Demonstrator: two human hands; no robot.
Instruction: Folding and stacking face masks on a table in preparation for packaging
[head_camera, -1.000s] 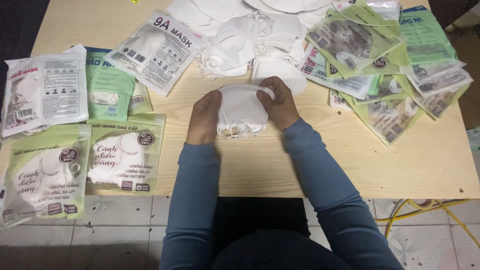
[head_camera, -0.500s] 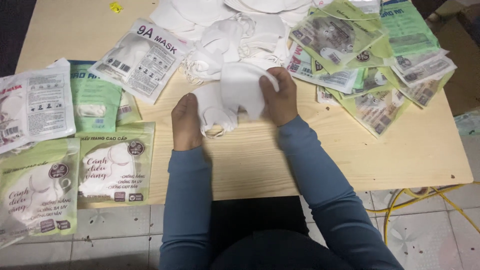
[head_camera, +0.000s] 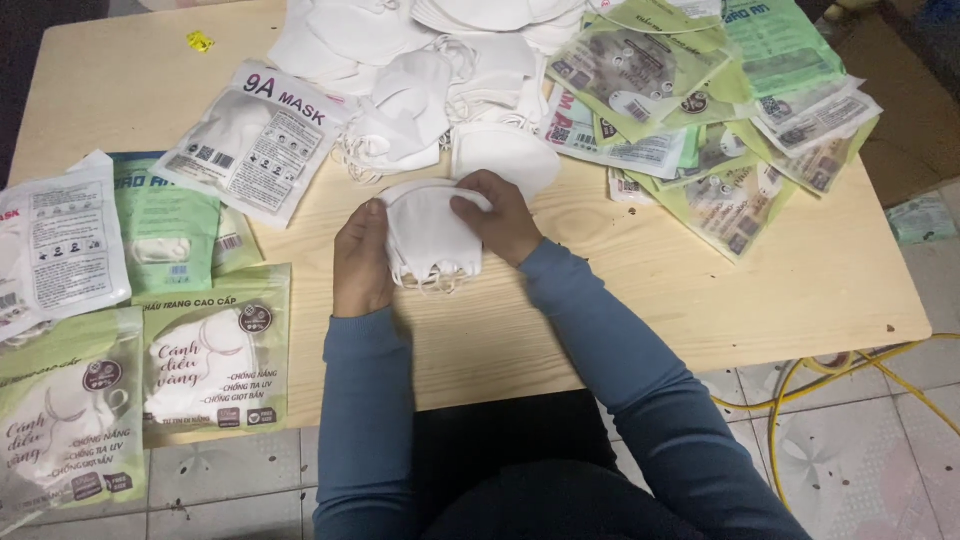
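White masks (head_camera: 432, 238) pinched between both hands' fingers (head_camera: 468, 206), above table (head_camera: 640, 300)

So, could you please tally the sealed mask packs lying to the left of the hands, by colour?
White packs: 2
Bright green pack: 1
Pale green packs: 3, one mostly hidden
Total: 6

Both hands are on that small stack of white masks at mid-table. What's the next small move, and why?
Probably square up the stack of white masks before anything else. The left hand cups its left side and the right hand presses on top, yet ear loops stick out unevenly along the bottom edge. Tucking those loops in would keep the stack tidy on the wooden table.
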